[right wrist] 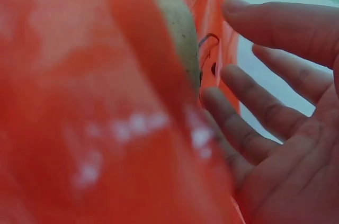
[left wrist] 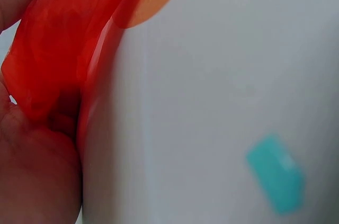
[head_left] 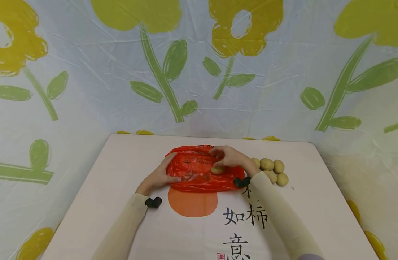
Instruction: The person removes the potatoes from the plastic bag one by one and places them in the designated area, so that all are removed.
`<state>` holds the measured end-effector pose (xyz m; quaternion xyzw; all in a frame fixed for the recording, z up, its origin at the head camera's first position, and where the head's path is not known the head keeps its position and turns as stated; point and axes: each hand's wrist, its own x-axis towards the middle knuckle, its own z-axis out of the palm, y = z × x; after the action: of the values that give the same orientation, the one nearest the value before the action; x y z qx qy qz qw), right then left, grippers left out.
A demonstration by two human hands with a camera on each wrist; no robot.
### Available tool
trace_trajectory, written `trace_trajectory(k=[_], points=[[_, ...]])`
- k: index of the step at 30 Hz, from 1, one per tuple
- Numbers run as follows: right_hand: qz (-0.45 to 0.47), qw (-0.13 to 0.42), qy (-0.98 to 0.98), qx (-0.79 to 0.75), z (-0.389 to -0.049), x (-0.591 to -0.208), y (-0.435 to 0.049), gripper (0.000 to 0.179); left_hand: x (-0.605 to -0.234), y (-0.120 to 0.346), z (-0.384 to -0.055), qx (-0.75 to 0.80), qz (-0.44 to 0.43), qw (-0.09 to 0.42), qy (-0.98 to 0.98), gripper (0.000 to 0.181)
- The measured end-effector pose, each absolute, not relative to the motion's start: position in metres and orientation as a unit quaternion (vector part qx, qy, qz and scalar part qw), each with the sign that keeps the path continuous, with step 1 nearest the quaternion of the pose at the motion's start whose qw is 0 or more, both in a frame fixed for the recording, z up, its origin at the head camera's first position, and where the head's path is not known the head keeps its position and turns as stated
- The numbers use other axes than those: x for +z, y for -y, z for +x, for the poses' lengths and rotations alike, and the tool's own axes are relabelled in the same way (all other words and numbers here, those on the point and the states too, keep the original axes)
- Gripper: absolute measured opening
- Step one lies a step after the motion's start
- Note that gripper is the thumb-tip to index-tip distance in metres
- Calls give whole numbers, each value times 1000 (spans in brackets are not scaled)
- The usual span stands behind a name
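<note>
A red plastic bag (head_left: 195,167) with dark print lies crumpled toward the far middle of the table. At its left end my left hand (head_left: 158,177) grips the film, thumb along the near side and fingers at the far side; the left wrist view shows the bag (left wrist: 58,49) bunched against the palm. One potato (head_left: 218,170) lies within the bag's opening. Just above it is my right hand (head_left: 232,156), its fingers loosely bent and spread. In the right wrist view a gap separates those fingers from the potato (right wrist: 183,36), which a fold of film partly covers.
Several potatoes (head_left: 267,164) sit grouped right of the bag, some partly behind the right wrist. The pale table (head_left: 121,159) bears a printed orange circle (head_left: 193,204) and black characters. A flowered cloth (head_left: 199,119) hangs behind the table's far edge.
</note>
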<state>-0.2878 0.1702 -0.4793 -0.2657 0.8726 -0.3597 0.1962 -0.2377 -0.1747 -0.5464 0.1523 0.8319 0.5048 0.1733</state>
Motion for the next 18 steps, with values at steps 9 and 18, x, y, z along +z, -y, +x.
trace_trajectory(k=[9,18], points=[[-244,297,-861,-334,-280,-475,-170,49,-546,175,-235,500,152,172,-835,111],[-257,299,-865,-309,-285,-479,-163,39,-547,176,-238,505,154,172,-832,111]])
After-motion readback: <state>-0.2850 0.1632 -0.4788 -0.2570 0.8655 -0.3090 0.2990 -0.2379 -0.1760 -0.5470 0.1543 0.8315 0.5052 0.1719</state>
